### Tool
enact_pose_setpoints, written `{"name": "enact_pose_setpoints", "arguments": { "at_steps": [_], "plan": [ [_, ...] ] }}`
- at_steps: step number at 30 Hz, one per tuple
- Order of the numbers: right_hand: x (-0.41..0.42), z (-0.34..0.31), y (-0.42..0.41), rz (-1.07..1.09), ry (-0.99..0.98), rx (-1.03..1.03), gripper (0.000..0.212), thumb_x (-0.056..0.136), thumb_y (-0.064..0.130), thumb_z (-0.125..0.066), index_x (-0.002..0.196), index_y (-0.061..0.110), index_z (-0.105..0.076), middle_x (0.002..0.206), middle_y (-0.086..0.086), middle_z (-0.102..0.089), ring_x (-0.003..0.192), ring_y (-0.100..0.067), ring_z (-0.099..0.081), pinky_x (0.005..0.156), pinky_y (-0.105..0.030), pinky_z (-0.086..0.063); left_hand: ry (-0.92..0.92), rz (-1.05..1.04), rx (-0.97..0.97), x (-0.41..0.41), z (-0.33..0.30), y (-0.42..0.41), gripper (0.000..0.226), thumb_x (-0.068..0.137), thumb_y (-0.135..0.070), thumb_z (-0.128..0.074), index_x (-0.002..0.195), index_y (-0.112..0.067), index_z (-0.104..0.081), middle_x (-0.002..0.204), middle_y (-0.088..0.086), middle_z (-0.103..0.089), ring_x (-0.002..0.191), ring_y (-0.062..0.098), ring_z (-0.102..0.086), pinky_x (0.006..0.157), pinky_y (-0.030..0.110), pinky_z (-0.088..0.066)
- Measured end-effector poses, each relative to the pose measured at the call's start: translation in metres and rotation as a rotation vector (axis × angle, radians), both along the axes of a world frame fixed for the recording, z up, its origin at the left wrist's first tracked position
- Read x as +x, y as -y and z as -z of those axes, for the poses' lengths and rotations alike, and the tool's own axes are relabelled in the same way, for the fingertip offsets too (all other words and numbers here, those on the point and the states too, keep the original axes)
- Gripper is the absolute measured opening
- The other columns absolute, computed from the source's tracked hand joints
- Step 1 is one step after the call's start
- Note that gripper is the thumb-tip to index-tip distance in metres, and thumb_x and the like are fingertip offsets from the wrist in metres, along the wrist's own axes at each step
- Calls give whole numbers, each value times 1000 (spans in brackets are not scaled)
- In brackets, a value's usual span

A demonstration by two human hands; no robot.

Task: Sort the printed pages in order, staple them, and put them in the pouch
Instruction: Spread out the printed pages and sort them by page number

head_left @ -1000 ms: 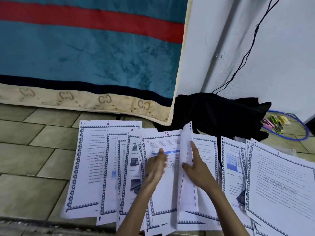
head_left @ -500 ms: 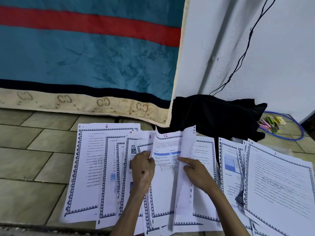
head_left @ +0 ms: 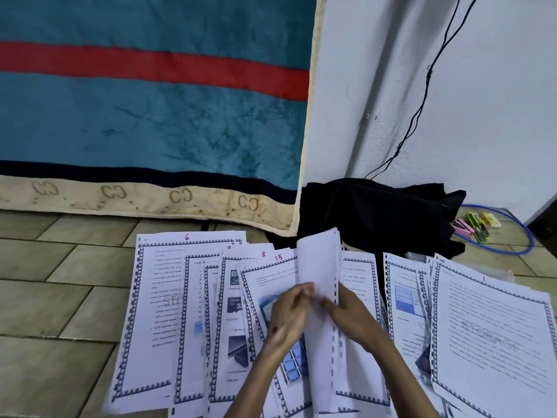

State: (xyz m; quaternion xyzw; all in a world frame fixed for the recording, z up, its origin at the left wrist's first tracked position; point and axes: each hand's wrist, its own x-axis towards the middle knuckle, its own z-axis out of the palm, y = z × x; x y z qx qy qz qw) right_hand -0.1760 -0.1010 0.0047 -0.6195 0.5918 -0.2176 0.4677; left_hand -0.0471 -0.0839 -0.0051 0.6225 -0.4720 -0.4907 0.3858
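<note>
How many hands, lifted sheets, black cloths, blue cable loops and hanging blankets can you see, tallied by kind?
hands: 2, left hand and right hand
lifted sheet: 1
black cloth: 1
blue cable loop: 1
blanket: 1
Total: 6

- Printed pages (head_left: 187,315): white sheets, blue patterned borders, fanned overlapping across the tiled floor (head_left: 60,297); handwritten numbers 6, 9, 8, 15 at top edges.
- Lifted page (head_left: 319,267): stands near upright amid the fan, blank back showing.
- Page 1 (head_left: 494,333): rightmost on the floor, tilted, faint watermark.
</note>
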Motion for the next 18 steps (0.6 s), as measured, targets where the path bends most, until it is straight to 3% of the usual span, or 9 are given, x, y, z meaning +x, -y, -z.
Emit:
{"name": "enact_pose_setpoints", "arguments": {
  "at_steps": [2,4,6,8,9,12,15,18],
  "plan": [
    [-2,1,-1,-11,-12,-38,60,94,18,-51,145,28,-20,141,11,-40,132,-12,-40,105,-25,-32,14,-92,0,10,3,-1,26,97,-15,-42,112,-23,-62,122,-1,-61,117,15,-56,99,25,-43],
    [-3,0,-1,-21,-45,-79,78,94,13,-51,148,28,4,146,13,-25,137,-16,-31,104,-20,-25,116,-169,12,23,6,-2,30,96,-17,-44,123,-18,-57,130,1,-56,120,15,-52,97,20,-39],
    [-4,1,-1,-11,-72,-115,83,94,10,-50,145,32,12,146,9,-26,132,-28,-41,98,-21,-35,219,-220,29,34,10,-1,34,95,-17,-45,128,-14,-52,135,3,-50,125,18,-47,100,21,-35],
    [-4,1,0,9,-107,-146,87,94,10,-51,143,35,15,143,13,-23,121,-35,-51,82,-19,-42,275,-243,62,43,13,2,37,94,-18,-47,129,-11,-51,139,6,-48,128,20,-44,107,27,-34],
    [-5,2,0,7,-108,-154,86,94,10,-51,143,37,14,138,17,-20,120,-35,-52,81,-20,-40,292,-248,90,46,13,3,38,93,-17,-47,130,-11,-50,139,8,-48,129,21,-44,108,28,-33],
    [-9,6,1,-56,-68,-161,76,94,7,-51,142,44,-4,139,25,-18,138,-19,-32,104,-20,-26,338,-247,177,51,13,1,40,94,-16,-46,133,-9,-47,140,10,-47,128,23,-47,108,29,-35],
    [-14,6,3,-53,-54,-157,62,93,3,-48,136,42,-26,142,22,-27,139,-5,-25,104,-15,-20,330,-240,211,55,18,0,42,94,-15,-46,135,-11,-43,139,11,-46,124,27,-49,105,35,-40],
    [-22,0,6,4,-82,-160,57,93,2,-48,139,33,-35,144,12,-36,126,1,-30,99,-14,-23,311,-250,212,61,19,0,42,93,-12,-45,135,-12,-43,136,9,-50,118,25,-54,101,29,-43]
  ]
}}
